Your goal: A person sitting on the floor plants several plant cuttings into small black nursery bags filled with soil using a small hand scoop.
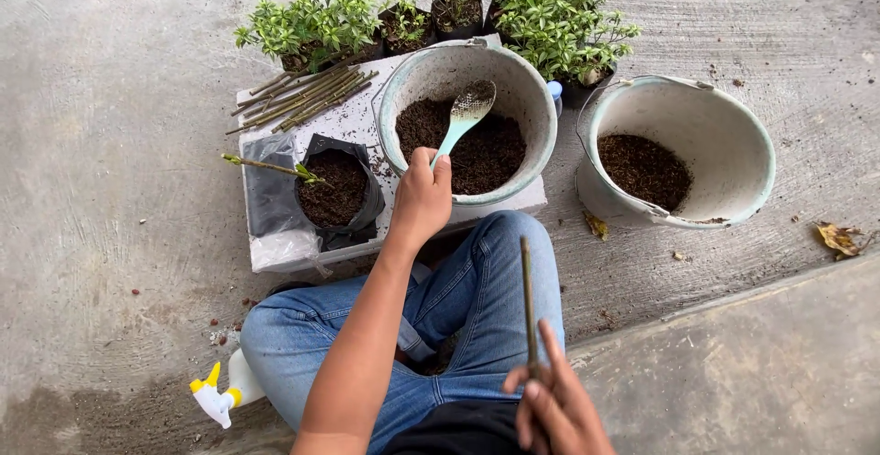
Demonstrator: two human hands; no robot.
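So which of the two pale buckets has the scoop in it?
The bucket directly in front of the person, on the white slab. The left hand holds the light-blue scoop over its soil. The other bucket, on the concrete, holds only soil.

Spoon (466,113) over soil bucket (403,79), cutting (528,299) upright.

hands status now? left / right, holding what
Left hand: closed on the pale blue scoop, its head over the soil in the near bucket.
Right hand: closed, holding a thin stick upright.
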